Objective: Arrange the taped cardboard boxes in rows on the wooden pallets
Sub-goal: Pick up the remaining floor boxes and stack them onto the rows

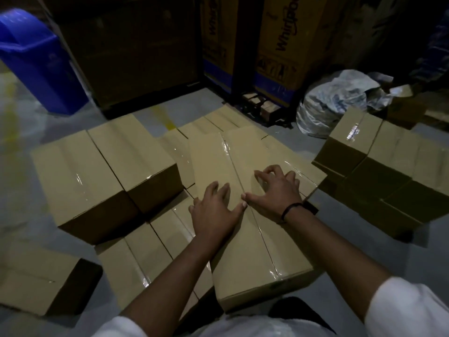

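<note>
Head view, dim: left hand (213, 211) lies flat and spread, right hand (275, 190) arches on its fingertips, both pressing the taped box (243, 263) directly beneath them. Stiff, seemingly light; its glossy tape (263, 239) looks slick, so take the bare cardboard side edges instead.

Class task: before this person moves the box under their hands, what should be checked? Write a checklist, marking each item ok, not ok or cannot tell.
1. Both hands on the top box: left hand and right hand rest on its top: ok.
2. Hold ready for lifting: no fingers round an edge: not ok.
3. Tape along its top seam: ok.
4. Wooden pallet underneath: hidden by boxes: cannot tell.
5. Lower boxes support it from below: ok.
</note>
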